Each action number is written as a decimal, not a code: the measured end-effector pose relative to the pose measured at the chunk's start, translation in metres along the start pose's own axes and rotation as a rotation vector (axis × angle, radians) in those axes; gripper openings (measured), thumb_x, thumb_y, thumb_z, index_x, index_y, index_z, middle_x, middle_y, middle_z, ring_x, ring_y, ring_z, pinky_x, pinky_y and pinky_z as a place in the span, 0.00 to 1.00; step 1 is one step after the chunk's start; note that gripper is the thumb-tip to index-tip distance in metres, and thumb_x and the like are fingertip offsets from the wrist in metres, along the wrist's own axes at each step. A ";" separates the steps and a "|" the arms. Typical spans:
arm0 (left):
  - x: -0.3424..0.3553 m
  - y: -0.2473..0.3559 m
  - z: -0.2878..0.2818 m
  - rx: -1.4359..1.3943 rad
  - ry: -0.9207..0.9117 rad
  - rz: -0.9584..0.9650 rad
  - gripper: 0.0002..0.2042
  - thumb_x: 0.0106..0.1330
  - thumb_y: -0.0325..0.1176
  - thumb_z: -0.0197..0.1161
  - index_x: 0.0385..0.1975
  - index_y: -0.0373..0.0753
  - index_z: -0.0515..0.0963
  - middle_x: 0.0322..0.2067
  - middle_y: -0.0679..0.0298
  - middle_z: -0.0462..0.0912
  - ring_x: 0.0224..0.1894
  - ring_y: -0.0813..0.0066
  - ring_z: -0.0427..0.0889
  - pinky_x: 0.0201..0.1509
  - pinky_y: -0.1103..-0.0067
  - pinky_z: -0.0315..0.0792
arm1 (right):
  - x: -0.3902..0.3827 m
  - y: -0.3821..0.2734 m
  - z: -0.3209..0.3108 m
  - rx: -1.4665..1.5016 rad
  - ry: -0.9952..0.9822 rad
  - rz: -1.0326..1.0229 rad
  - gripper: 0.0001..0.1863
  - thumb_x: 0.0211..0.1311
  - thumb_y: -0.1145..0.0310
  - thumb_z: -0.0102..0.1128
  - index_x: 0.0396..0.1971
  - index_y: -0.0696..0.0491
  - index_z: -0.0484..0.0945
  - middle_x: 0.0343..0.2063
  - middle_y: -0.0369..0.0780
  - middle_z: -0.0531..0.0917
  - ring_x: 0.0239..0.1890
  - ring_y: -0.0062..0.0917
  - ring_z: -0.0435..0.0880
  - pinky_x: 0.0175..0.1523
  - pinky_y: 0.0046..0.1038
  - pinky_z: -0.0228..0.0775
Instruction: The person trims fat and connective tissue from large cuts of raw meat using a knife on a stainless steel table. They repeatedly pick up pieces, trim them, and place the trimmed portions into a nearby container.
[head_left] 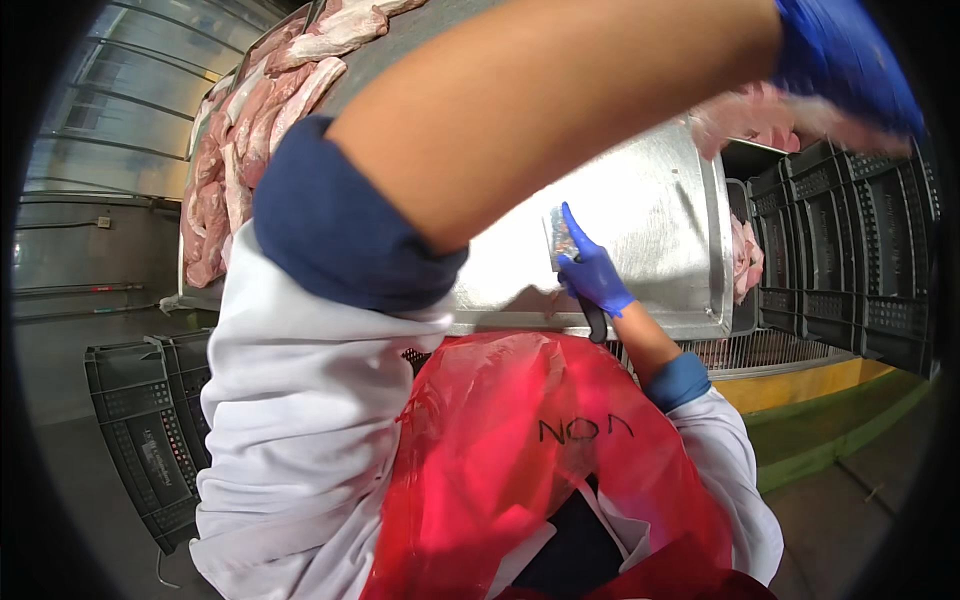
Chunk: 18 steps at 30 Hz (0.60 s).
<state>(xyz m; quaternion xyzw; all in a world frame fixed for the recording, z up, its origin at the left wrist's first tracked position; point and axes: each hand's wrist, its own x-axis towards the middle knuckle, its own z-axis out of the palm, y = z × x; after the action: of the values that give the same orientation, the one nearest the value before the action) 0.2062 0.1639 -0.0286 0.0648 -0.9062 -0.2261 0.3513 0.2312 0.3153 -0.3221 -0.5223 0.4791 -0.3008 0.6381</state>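
My left arm reaches across to the far right. Its blue-gloved left hand (850, 60) is blurred by motion and closed on a pale pink piece of meat (820, 122), also blurred, by the crates. The fingertips are hard to make out. My right hand (597, 278), gloved in blue, grips a knife by its black handle (597, 322) over the near part of the metal tray (660, 220). Its index finger lies stretched along the broad blade (558, 238), which points away from me. The left forearm hides much of the tray's far part.
Several long cuts of raw meat (255, 120) are piled at the far left. Black crates (840, 240) stand at the right, and more meat (745, 260) lies beside the tray's right rim. Another black crate (150, 440) stands low on the left.
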 end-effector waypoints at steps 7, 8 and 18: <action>-0.197 -0.136 -0.093 0.308 -0.153 -0.412 0.17 0.66 0.38 0.60 0.50 0.35 0.76 0.45 0.46 0.80 0.46 0.56 0.82 0.50 0.63 0.77 | -0.005 0.034 -0.029 0.034 0.098 0.059 0.46 0.65 0.74 0.53 0.78 0.32 0.43 0.27 0.41 0.83 0.20 0.22 0.80 0.26 0.26 0.78; -0.266 -0.124 -0.114 0.302 -0.220 -0.592 0.18 0.67 0.41 0.60 0.50 0.34 0.76 0.46 0.45 0.80 0.47 0.49 0.80 0.53 0.63 0.75 | 0.002 0.036 -0.025 0.007 0.082 0.027 0.46 0.65 0.74 0.53 0.78 0.33 0.43 0.30 0.42 0.83 0.20 0.23 0.81 0.27 0.26 0.78; -0.540 -0.070 -0.038 0.547 -0.042 -1.414 0.17 0.71 0.42 0.56 0.51 0.36 0.72 0.48 0.41 0.76 0.50 0.40 0.76 0.54 0.53 0.72 | 0.204 0.003 0.059 -0.601 0.239 -0.197 0.42 0.67 0.68 0.51 0.77 0.31 0.44 0.21 0.48 0.82 0.24 0.42 0.84 0.34 0.40 0.78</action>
<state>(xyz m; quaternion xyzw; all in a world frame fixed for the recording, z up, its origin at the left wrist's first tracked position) 0.6307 0.2365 -0.3635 0.7108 -0.6793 -0.1656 0.0767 0.3586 0.1575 -0.3858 -0.6918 0.5650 -0.2654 0.3628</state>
